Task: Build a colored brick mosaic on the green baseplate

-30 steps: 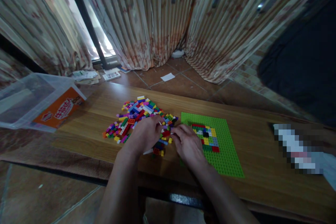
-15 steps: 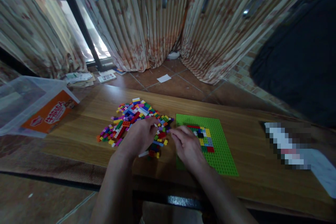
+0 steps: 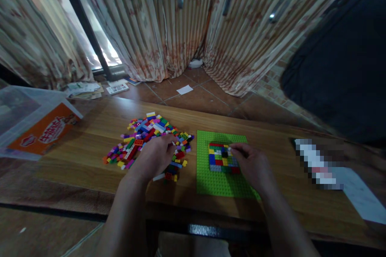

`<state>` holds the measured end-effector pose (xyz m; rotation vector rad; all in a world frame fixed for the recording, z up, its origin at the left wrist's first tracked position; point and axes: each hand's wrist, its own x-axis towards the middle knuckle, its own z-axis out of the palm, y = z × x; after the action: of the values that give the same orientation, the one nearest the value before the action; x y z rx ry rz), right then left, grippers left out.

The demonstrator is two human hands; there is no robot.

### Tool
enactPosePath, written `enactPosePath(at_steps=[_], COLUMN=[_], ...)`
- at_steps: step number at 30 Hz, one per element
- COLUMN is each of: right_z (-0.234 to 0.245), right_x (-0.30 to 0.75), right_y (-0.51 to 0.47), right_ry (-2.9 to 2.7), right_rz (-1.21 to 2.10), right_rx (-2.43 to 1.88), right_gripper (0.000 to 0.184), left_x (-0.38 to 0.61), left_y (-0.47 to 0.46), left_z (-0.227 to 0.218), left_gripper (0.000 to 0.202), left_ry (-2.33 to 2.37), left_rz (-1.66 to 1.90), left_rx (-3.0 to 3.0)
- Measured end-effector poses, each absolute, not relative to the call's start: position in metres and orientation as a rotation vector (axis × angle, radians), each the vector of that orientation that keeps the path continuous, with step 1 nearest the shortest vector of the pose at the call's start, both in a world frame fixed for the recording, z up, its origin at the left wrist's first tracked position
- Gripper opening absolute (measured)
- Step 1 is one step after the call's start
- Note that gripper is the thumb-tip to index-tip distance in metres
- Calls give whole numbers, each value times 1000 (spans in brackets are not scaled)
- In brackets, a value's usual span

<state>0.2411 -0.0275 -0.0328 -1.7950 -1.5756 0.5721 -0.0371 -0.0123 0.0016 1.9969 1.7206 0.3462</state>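
Observation:
On the green studded baseplate (image 3: 223,186) sits a built patch of coloured toy bricks (image 3: 218,162), roughly square, with a black spot near its middle. My right hand (image 3: 252,164) reaches over the patch's right side, thumb and finger pinched on a small pale brick (image 3: 229,149) at its upper right. Whether that brick touches the patch I cannot tell. Over the right part of the loose brick pile (image 3: 150,130) is my left hand (image 3: 157,156), its fingers closed together. A whitish bit shows at those fingertips; what they hold is unclear.
The wooden table (image 3: 90,144) carries everything. A clear plastic box (image 3: 39,100) with an orange label stands at far left. To the right lie a blurred-out item (image 3: 316,164) and a white sheet (image 3: 364,196). Curtains (image 3: 157,28) hang behind the table.
My right hand has moved right, from the gap beside the pile to the upper right of the brick patch, uncovering the patch's left side. My left hand stays over the pile. The view has shifted slightly.

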Motion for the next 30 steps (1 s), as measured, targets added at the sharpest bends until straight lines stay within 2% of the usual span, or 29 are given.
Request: enactPosePath(at_steps=[30], right_z=[-42], right_x=[237], right_y=[-24], right_ry=[-1720], right_rz=[465], right_rx=[-1693], right_gripper=[23], left_x=[-37], left_y=[-13], left_z=[2], left_gripper=[30], left_ry=[1707], left_rz=[348], left_rx=[1991])
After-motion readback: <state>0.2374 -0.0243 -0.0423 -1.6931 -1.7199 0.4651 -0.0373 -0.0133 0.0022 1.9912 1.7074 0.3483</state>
